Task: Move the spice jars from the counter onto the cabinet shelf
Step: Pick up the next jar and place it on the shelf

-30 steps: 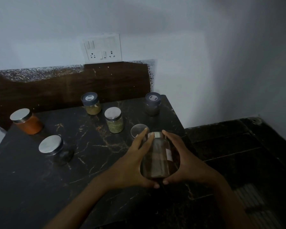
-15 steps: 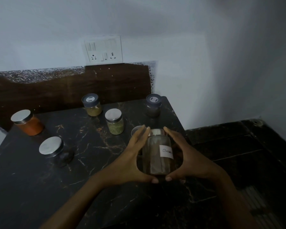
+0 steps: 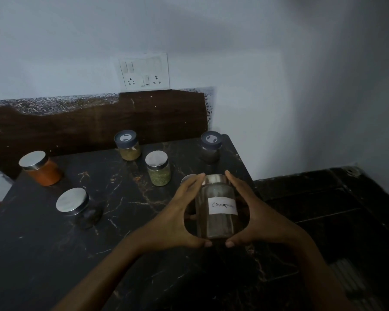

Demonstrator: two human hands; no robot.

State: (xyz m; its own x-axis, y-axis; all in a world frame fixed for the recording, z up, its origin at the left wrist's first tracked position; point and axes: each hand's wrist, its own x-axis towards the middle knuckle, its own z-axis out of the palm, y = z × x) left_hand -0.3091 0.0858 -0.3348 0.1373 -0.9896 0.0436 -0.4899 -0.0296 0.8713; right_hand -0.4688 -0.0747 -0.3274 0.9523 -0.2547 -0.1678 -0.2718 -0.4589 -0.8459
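A glass jar with a steel lid and a white label reading "Cinnamon" (image 3: 218, 209) is held between both hands above the counter's right part. My left hand (image 3: 177, 217) cups its left side, thumb under the base. My right hand (image 3: 254, 215) cups its right side the same way. On the black marble counter (image 3: 43, 254) stand an orange-filled jar (image 3: 42, 168), a dark jar with a steel lid (image 3: 79, 208), a blue-lidded yellow spice jar (image 3: 127, 144), a green spice jar (image 3: 158, 168) and a blue-lidded dark jar (image 3: 210, 147). Another steel lid (image 3: 188, 179) shows behind my left fingers.
A dark wooden backsplash (image 3: 88, 129) and a white wall with a switch-and-socket plate (image 3: 144, 74) stand behind the counter. The counter's right edge drops to a dark tiled floor (image 3: 323, 209). No cabinet shelf is in view.
The jar has been turned in my hands, so its label now faces me. Both hands and the jar have risen slightly.
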